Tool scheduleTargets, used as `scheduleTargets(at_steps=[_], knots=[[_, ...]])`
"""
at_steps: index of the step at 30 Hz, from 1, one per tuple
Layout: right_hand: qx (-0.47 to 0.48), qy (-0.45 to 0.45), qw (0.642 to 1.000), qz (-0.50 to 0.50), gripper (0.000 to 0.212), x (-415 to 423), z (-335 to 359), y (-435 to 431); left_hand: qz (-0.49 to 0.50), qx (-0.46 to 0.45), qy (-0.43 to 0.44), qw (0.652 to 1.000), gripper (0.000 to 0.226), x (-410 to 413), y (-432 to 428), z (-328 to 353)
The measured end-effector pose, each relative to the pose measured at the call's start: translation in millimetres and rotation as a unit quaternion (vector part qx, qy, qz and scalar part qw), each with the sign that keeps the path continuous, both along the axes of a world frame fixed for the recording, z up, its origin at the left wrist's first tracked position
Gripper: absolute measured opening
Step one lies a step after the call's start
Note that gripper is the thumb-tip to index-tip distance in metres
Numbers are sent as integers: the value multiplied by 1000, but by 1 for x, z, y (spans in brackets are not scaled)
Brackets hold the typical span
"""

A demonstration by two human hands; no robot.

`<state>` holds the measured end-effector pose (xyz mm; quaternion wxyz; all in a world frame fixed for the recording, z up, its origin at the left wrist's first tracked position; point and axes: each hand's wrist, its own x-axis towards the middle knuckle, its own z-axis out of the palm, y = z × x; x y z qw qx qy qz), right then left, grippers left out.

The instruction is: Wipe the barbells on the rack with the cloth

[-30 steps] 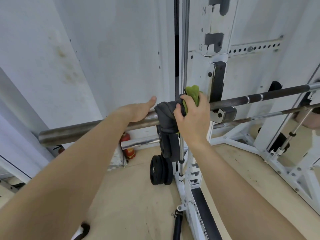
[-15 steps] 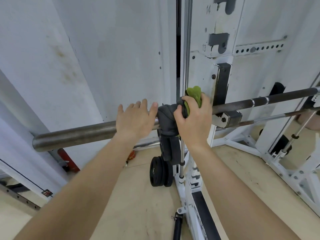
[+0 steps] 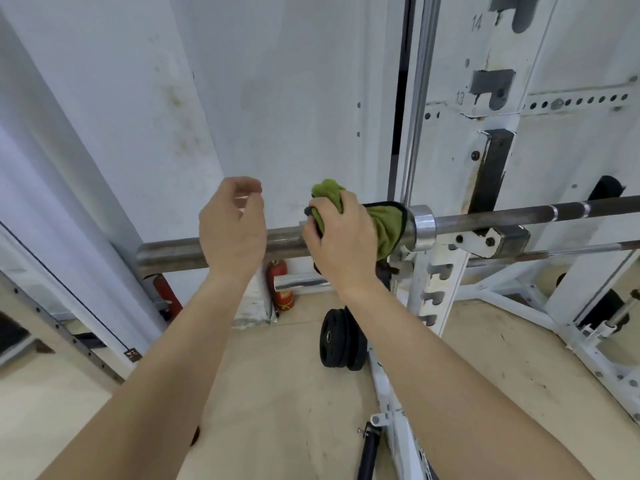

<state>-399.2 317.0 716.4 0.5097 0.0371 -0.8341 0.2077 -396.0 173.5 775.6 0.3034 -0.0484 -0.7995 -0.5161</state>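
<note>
The barbell (image 3: pixel 173 252) lay across the white rack (image 3: pixel 446 174), its thick sleeve pointing toward 9 o'clock and its thinner shaft (image 3: pixel 502 218) running off toward 3 o'clock. The shaft sat in a hook (image 3: pixel 491 239) bolted to the rack's upright. A bright steel collar (image 3: pixel 424 226) marked where sleeve met shaft.

The green cloth (image 3: pixel 386 226) was wrapped round the inner end of the sleeve, touching the collar at its 3 o'clock side, with a bunched end sticking up toward 12 o'clock. The right hand (image 3: pixel 341 237) clasped the cloth against the sleeve, its fingers (image 3: pixel 349 202) curled over the top and the thumb tucked in at the 9 o'clock side.

The left hand (image 3: pixel 232 230) was at 9 o'clock of the right hand, near it but apart, raised in front of the sleeve. Its fingers (image 3: pixel 247 190) were loosely curled and held nothing; whether the heel of the hand touched the bar could not be told.

A second bar (image 3: pixel 588 247), thinner, ran just below the shaft at 3 o'clock. Toward 6 o'clock of the cloth, black weight plates (image 3: pixel 341 337) stood on edge on the floor (image 3: pixel 277 393) beside the rack's foot. Red fire extinguishers (image 3: pixel 282 289) stood against the wall (image 3: pixel 277 98) beneath the sleeve.
</note>
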Motion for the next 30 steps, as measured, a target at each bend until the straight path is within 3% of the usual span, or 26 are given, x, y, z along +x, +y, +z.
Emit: scheduleTargets(at_steps=[2,5,8,10,13,16,18,21,22,24,27,30], knots=[[14,-22,998,54,17,-10,6,-47,13,24,9,1000,25,6,-15,-5],[116,-57,986,103,27,-20,10,-107,28,81,12,996,25,10,-34,-9],[140,-87,980,113,31,-17,15,-94,56,64,3,996,25,11,-54,-20],[122,-86,985,89,34,-11,14,-59,82,-63,4,995,25,9,-69,-32],[55,-87,994,27,35,4,10,-5,76,-298,3,951,33,2,-90,-56],[-68,-76,994,-34,32,8,5,3,32,-363,-16,931,40,-5,-105,-59],[-90,-67,993,-35,31,6,2,-27,-4,-341,-77,937,41,-11,-105,-42],[39,-40,996,71,28,-3,-2,-89,-78,-253,-202,943,40,-29,-103,-10],[89,-45,990,103,28,-6,-3,-96,-99,-211,-202,951,45,-33,-107,-3],[118,-63,984,119,31,-8,2,-80,-80,-122,-106,984,48,-28,-118,2],[42,-41,998,23,31,5,-1,-26,-42,-108,-17,993,35,13,-138,-16],[-99,-6,992,-77,27,18,-7,-20,-26,-76,-33,996,26,45,-156,-45]])
